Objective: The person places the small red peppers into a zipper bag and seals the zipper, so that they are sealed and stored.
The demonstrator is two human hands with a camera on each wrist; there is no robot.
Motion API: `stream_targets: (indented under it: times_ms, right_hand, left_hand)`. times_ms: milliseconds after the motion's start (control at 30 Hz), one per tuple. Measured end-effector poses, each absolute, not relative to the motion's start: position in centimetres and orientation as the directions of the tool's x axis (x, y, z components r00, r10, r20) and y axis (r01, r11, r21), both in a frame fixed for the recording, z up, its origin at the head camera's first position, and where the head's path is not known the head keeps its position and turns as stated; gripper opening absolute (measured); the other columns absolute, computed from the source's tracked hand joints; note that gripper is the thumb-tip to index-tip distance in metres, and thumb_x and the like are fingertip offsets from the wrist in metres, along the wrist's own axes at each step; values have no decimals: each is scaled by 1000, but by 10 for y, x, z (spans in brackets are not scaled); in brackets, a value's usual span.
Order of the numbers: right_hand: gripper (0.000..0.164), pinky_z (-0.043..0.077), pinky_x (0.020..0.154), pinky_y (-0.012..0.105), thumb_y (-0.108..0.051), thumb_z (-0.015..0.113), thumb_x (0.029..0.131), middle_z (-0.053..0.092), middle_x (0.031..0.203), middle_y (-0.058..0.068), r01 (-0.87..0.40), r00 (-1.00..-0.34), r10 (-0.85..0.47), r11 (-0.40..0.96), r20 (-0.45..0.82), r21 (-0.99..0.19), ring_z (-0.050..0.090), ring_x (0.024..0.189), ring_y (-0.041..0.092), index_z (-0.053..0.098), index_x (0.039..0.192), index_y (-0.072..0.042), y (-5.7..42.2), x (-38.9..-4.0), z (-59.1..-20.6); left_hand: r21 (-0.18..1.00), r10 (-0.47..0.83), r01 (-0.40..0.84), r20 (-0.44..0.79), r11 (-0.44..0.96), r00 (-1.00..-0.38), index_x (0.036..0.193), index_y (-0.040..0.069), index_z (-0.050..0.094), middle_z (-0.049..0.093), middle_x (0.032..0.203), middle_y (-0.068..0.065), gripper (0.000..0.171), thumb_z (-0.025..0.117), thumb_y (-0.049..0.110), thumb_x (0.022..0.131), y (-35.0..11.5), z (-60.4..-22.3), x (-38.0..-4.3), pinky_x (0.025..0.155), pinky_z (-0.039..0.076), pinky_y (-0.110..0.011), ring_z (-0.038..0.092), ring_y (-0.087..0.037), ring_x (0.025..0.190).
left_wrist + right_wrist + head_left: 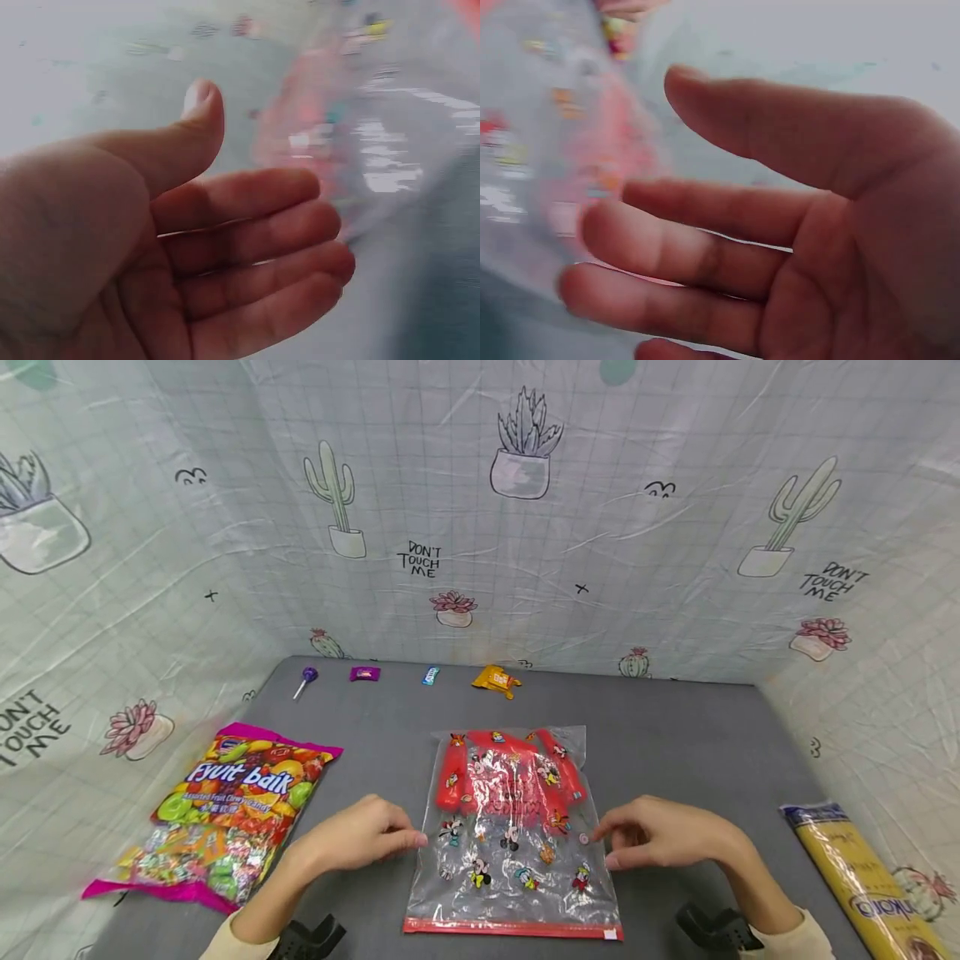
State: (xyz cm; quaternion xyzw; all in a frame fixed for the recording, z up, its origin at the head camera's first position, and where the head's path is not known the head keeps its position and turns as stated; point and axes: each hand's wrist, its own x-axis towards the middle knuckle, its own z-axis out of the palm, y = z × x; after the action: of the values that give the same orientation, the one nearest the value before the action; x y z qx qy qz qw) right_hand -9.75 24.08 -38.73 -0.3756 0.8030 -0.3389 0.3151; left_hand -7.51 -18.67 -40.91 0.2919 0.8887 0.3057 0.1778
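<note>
A clear zip bag (517,877) printed with cartoon characters lies flat on the grey table, its red slider strip toward the person. Inside its far half shows a folded red item (502,777). My left hand (367,833) is beside the bag's left edge, thumb tip right at it. In the left wrist view the fingers (262,259) are extended and hold nothing. On the other side my right hand (660,833) hovers by the bag's right edge, its fingers (682,255) loosely bent around nothing in the right wrist view.
A fruit candy bag (225,810) lies at the left, a yellow packet (862,877) at the right. Along the back edge sit a lollipop (305,682), a purple sweet (364,673), a small blue-white sweet (431,675) and an orange wrapper (496,681). Printed curtains (450,468) surround the table.
</note>
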Motion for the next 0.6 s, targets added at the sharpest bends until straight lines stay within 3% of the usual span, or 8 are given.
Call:
stream_targets:
  times_ms: [133,233,400,600]
  right_hand:
    - [35,50,61,21,-35,62,90,62,84,-10,-431,-662,-737,523,-136,-735,56,71,1,58,122,-20,246,-107,-367]
    - [35,52,68,22,-31,63,90,65,93,-8,-464,-740,-673,513,-3,-722,59,82,4,57,123,-22,243,-113,-362]
    - [34,53,78,23,-19,64,90,65,104,4,-466,-808,-565,444,164,-765,61,91,8,57,124,-20,233,-123,-367]
    - [35,52,82,22,-13,66,88,63,111,1,-519,-848,-390,474,359,-712,60,98,7,59,122,-13,221,-129,-381]
  left_hand:
    - [609,548,430,-9,666,-837,93,24,72,65,80,19,35,52,52,90,-181,-384,-89,61,48,-15,55,6,69]
    - [623,489,422,72,658,-869,107,29,69,68,99,18,35,52,53,90,-174,-368,-97,73,53,-19,62,4,85]
    - [655,394,453,248,605,-885,113,31,66,66,106,16,31,54,49,91,-156,-359,-109,76,55,-21,62,2,88]
    - [629,313,551,457,548,-832,117,22,65,66,114,8,30,60,36,91,-143,-370,-119,79,56,-31,64,-7,96]
